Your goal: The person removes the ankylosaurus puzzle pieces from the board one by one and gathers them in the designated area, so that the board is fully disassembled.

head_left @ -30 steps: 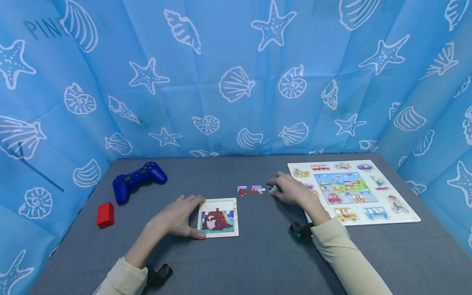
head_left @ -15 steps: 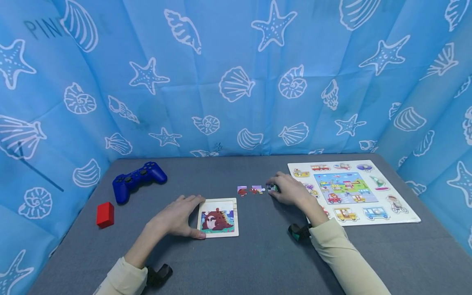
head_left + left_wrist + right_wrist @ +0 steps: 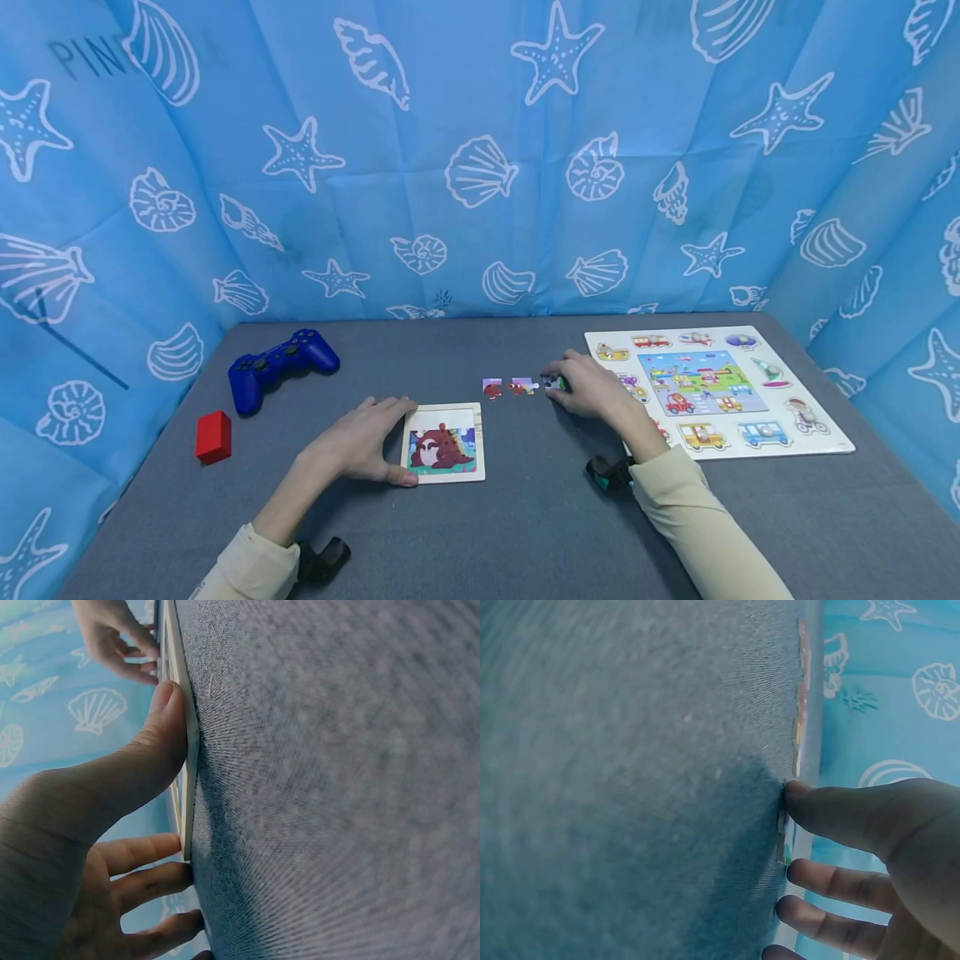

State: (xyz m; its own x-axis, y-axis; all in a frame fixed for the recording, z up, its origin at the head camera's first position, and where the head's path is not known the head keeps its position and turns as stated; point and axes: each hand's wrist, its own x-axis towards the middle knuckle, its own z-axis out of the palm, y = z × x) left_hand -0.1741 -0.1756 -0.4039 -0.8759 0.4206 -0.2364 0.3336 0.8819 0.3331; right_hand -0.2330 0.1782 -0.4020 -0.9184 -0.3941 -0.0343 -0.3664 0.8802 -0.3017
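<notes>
My left hand holds a small square wooden puzzle tray at its left side, thumb at the near corner and fingers at the far one. A red dinosaur picture fills the tray's lower part; bare white base shows above it. In the left wrist view, the thumb lies against the tray's edge. Farther right, my right hand pinches a jigsaw piece between thumb and fingers, low at the cloth. Fingers partly cover that piece. Two more jigsaw pieces, one and another, lie in a row to its left.
A white board puzzle with vehicle pictures lies at the right, partly beneath the right forearm. At the left are a blue game controller and a red block. A blue shell-patterned curtain hangs behind the grey table.
The right hand and forearm have shifted very slightly, with the fingers still at the same jigsaw piece. The left hand and the tray have stayed in place.
</notes>
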